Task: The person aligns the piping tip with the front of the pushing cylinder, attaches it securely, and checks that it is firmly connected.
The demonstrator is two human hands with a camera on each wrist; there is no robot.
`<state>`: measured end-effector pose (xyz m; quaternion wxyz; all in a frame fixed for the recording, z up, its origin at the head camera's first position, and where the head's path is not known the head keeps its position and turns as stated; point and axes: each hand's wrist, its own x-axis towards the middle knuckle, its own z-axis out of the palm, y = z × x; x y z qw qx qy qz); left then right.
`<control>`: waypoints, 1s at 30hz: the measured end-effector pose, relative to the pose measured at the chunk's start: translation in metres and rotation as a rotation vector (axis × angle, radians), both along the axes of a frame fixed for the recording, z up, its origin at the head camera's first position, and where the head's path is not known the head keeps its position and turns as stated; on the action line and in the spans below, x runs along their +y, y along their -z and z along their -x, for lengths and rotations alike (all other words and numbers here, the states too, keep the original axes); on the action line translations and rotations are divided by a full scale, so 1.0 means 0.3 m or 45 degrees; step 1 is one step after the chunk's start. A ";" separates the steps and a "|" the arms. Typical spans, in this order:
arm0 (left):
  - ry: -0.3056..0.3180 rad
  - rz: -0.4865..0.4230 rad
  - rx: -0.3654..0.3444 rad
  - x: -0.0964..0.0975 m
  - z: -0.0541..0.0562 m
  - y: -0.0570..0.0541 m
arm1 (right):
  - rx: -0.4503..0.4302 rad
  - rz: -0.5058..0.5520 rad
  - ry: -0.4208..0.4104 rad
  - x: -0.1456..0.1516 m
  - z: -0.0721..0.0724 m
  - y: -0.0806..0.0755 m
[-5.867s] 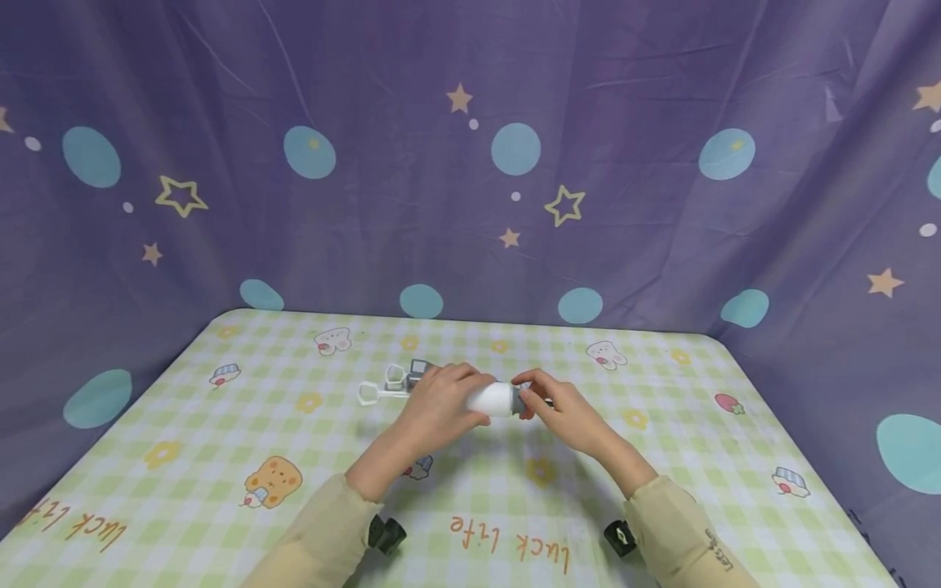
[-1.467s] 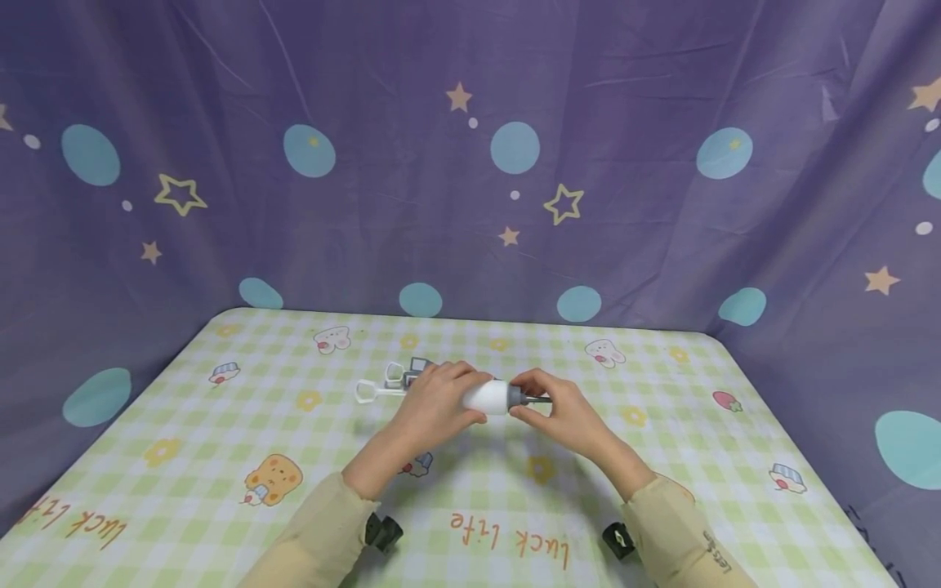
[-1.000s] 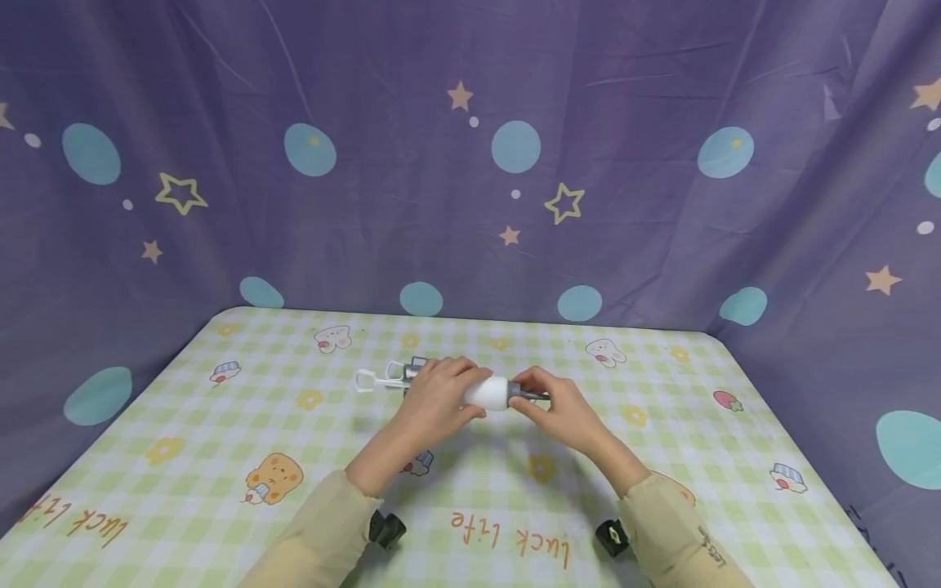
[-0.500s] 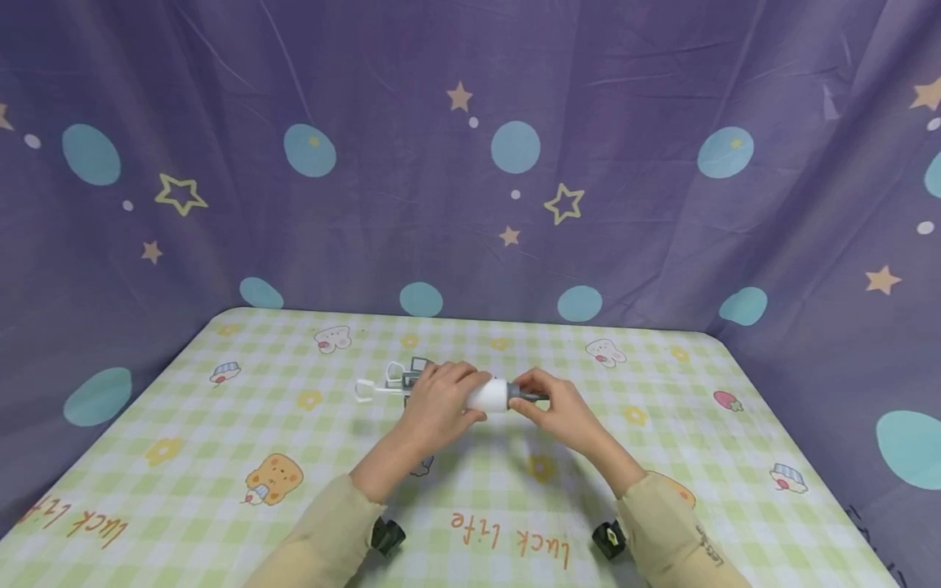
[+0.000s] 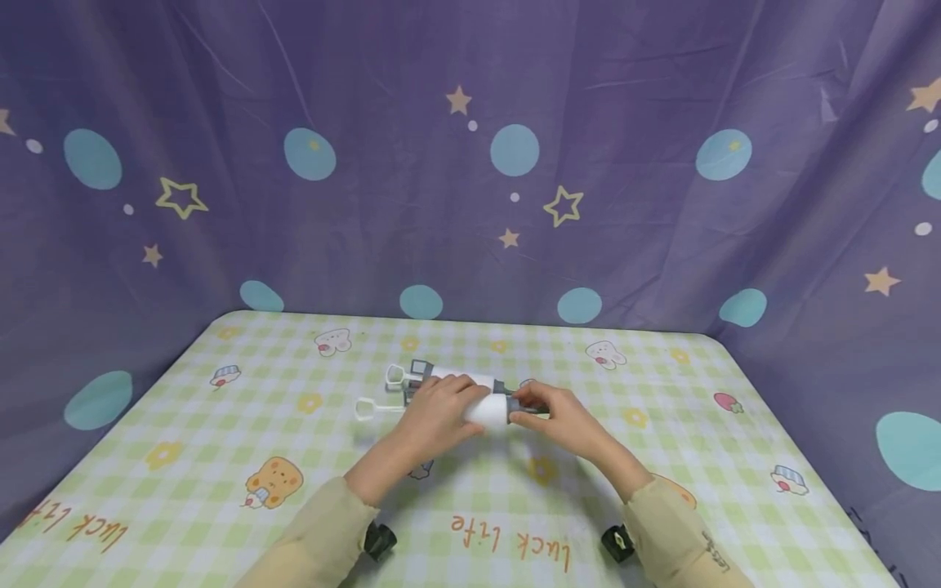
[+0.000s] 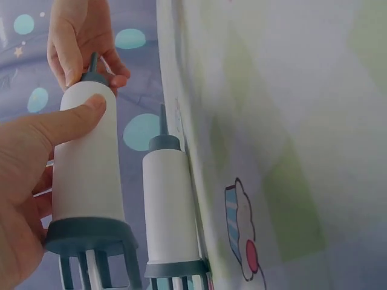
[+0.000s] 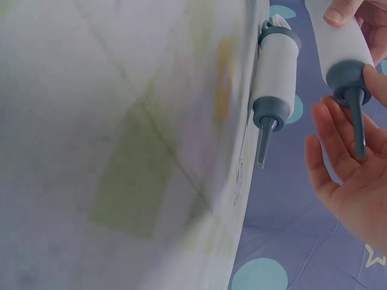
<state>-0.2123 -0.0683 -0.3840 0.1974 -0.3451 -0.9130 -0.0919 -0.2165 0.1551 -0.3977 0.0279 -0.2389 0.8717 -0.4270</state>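
Note:
A large white plastic syringe [image 5: 487,412] with a grey nozzle cap, grey handle frame and white ring plunger lies sideways between the hands. My left hand [image 5: 439,415] grips its barrel, thumb laid along the near side. At the nozzle end, my right hand [image 5: 560,418] holds the grey cap [image 7: 349,78] between thumb and fingers; several of its fingers spread out beneath the thin nozzle [image 7: 358,130]. Just beyond lies a second, similar syringe [image 5: 470,380] on the table, pointing the same way; its barrel and nozzle show beside the held one in the left wrist view.
A green-and-white checked cloth [image 5: 331,506] with cartoon prints covers the table. A purple curtain [image 5: 412,220] with stars and dots hangs behind and at both sides. Black wrist-camera mounts [image 5: 617,542] sit under the sleeves.
Both hands have moved slightly nearer the person with the held syringe, so more of the second syringe shows behind it. Since the earliest frame, the held syringe's nozzle has come into view past the right fingers.

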 end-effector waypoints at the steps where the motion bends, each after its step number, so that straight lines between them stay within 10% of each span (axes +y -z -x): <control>1: 0.006 0.009 -0.010 0.001 0.001 0.002 | 0.000 -0.013 0.001 0.002 -0.001 0.001; 30: 0.038 0.137 -0.247 0.025 0.020 0.050 | -0.027 -0.230 -0.138 0.009 0.013 0.037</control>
